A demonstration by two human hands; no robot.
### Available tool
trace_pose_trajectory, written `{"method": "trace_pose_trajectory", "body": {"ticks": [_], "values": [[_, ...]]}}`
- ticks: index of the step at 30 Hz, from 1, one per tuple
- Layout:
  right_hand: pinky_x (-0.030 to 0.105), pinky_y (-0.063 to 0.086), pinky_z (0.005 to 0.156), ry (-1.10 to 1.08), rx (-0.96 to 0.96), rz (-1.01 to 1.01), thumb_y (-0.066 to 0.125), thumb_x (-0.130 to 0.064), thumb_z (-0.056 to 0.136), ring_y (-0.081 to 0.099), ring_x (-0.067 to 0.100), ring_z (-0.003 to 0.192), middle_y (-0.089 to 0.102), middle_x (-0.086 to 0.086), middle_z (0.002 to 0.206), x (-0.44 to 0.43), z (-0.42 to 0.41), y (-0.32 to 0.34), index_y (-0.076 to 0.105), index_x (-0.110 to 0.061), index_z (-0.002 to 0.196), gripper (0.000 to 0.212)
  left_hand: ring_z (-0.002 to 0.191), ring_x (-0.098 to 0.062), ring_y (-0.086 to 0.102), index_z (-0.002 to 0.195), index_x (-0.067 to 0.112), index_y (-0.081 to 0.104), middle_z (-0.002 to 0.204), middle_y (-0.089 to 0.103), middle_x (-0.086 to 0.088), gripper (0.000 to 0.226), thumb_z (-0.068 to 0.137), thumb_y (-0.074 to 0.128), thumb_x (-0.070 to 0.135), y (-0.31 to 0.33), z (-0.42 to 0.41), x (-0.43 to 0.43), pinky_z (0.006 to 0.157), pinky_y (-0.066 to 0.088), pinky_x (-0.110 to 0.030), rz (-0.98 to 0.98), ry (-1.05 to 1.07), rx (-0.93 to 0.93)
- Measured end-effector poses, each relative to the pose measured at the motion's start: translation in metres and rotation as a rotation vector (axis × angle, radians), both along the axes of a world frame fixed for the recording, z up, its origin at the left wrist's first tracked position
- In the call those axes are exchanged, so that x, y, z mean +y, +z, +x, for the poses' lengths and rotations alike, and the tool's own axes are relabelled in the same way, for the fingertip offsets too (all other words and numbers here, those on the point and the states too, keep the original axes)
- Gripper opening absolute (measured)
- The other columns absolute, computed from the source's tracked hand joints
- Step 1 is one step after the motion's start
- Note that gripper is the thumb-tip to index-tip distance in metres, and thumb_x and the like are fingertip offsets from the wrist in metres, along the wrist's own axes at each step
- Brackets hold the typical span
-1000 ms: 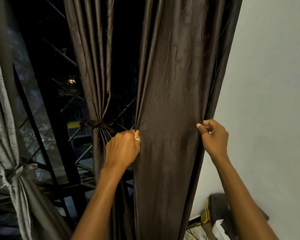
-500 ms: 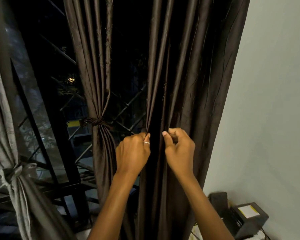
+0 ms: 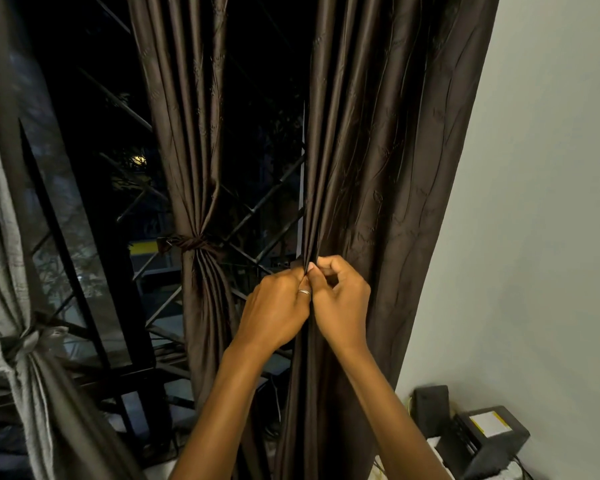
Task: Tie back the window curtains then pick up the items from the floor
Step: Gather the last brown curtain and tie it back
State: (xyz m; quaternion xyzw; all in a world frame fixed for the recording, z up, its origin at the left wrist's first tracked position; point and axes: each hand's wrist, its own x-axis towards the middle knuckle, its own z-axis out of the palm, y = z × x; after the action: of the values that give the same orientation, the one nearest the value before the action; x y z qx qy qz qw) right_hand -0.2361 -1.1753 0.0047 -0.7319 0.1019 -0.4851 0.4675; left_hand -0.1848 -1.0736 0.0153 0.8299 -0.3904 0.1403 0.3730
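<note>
**Q:** What is shown at the centre?

**A:** A dark brown curtain is seen hanging just beside a pale wall. Its left edge has been gathered into narrow folds. These folds are pinched by two bare hands, which are raised side by side and touch each other.

**Q:** How are the hands placed?

**A:** The left hand is curled round the bunched edge, and a silver ring is worn on one finger. The right hand is pressed against it, with its thumb and bent fingers closed on the same folds. Below the hands, the fabric is left hanging loose.

**Q:** What can be made out around them?

**A:** To the left, a second brown curtain is cinched at its middle by a dark tie. At the far left edge, a grey curtain is knotted with its own band. Between the curtains, a black metal grille is seen against the darkness outside. At the lower right, near the wall, a black box with a yellow and white label is set beside a smaller black device. What they rest on cannot be told.
</note>
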Motion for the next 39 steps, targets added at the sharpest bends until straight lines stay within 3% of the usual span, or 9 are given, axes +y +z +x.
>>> {"method": "trace_pose_trajectory", "body": {"ticks": [4, 9, 13, 22, 24, 28, 30, 35, 39], "values": [[0.015, 0.051, 0.063, 0.027, 0.014, 0.035, 0.067, -0.01, 0.096, 0.068, 0.005, 0.069, 0.072, -0.006, 0.079, -0.001, -0.005, 0.006, 0.073, -0.014, 0.089, 0.01, 0.069, -0.012, 0.057, 0.111, 0.024, 0.062, 0.086, 0.06, 0.008, 0.021, 0.094, 0.05, 0.028, 0.003, 0.0, 0.0, 0.056, 0.044, -0.03, 0.066, -0.041, 0.021], [0.014, 0.047, 0.057, 0.034, 0.059, 0.033, 0.068, -0.011, 0.095, 0.065, 0.01, 0.063, 0.071, -0.007, 0.07, -0.002, -0.007, 0.012, 0.073, -0.016, 0.085, 0.012, 0.065, -0.02, 0.061, 0.083, 0.023, 0.059, 0.068, 0.055, 0.005, 0.015, 0.091, 0.056, 0.036, 0.01, -0.008, -0.005, 0.048, 0.032, -0.028, 0.063, 0.092, -0.077], [0.009, 0.041, 0.055, 0.045, 0.104, 0.026, 0.07, -0.013, 0.094, 0.059, -0.001, 0.057, 0.066, -0.01, 0.061, -0.004, -0.007, 0.017, 0.069, -0.019, 0.077, 0.017, 0.069, -0.029, 0.066, 0.082, 0.015, 0.063, 0.073, 0.067, -0.007, 0.025, 0.097, 0.052, 0.032, 0.007, -0.015, -0.015, 0.054, 0.048, -0.036, 0.034, 0.256, -0.119], [0.01, 0.05, 0.078, 0.19, 0.162, -0.007, 0.07, -0.02, 0.095, 0.07, -0.002, 0.087, 0.076, -0.01, 0.088, -0.025, -0.018, 0.02, 0.077, -0.021, 0.099, 0.008, 0.077, -0.032, 0.066, 0.083, 0.015, 0.063, 0.081, 0.068, -0.008, 0.027, 0.101, 0.047, 0.028, 0.006, -0.013, -0.016, 0.058, 0.041, -0.033, 0.049, 0.283, -0.124], [0.014, 0.053, 0.087, 0.128, 0.151, 0.008, 0.069, -0.02, 0.096, 0.069, -0.001, 0.094, 0.076, -0.011, 0.097, -0.044, -0.02, 0.018, 0.077, -0.022, 0.105, 0.012, 0.07, -0.03, 0.064, 0.073, 0.016, 0.057, 0.07, 0.063, -0.005, 0.034, 0.102, 0.048, 0.03, 0.005, -0.007, -0.014, 0.056, 0.036, -0.031, 0.029, 0.286, -0.104], [0.04, 0.058, 0.094, -0.401, 0.062, 0.1, 0.069, -0.021, 0.095, 0.066, 0.014, 0.098, 0.07, -0.001, 0.107, -0.097, -0.019, 0.01, 0.071, -0.017, 0.108, 0.014, 0.049, -0.011, 0.047, 0.057, 0.021, 0.041, 0.055, 0.047, 0.007, 0.047, 0.102, 0.05, 0.03, 0.002, 0.002, -0.008, 0.044, 0.025, -0.025, -0.016, 0.268, -0.075], [0.044, 0.055, 0.1, -0.551, 0.093, 0.125, 0.074, -0.026, 0.092, 0.06, 0.024, 0.112, 0.062, 0.007, 0.124, -0.12, -0.018, 0.012, 0.063, -0.014, 0.121, 0.033, 0.046, -0.007, 0.043, 0.055, 0.022, 0.039, 0.052, 0.046, 0.008, 0.048, 0.102, 0.051, 0.029, 0.002, 0.003, -0.005, 0.043, 0.022, -0.023, -0.023, 0.25, -0.07], [0.05, 0.047, 0.109, -0.536, 0.305, 0.163, 0.078, -0.041, 0.086, 0.053, 0.033, 0.129, 0.051, 0.01, 0.146, -0.159, -0.014, 0.024, 0.043, -0.016, 0.143, 0.072, 0.042, -0.01, 0.044, 0.053, 0.022, 0.037, 0.047, 0.043, 0.007, 0.052, 0.102, 0.053, 0.03, 0.003, 0.006, -0.004, 0.043, 0.02, -0.025, -0.037, 0.196, -0.036], [0.047, 0.057, 0.097, -0.389, 0.386, 0.133, 0.072, -0.033, 0.093, 0.067, 0.032, 0.099, 0.069, 0.013, 0.112, -0.181, -0.023, 0.026, 0.061, -0.009, 0.114, 0.033, 0.041, -0.01, 0.043, 0.052, 0.023, 0.036, 0.045, 0.042, 0.007, 0.053, 0.101, 0.054, 0.029, 0.002, 0.014, 0.003, 0.043, 0.02, -0.025, -0.071, 0.209, -0.014]]}}
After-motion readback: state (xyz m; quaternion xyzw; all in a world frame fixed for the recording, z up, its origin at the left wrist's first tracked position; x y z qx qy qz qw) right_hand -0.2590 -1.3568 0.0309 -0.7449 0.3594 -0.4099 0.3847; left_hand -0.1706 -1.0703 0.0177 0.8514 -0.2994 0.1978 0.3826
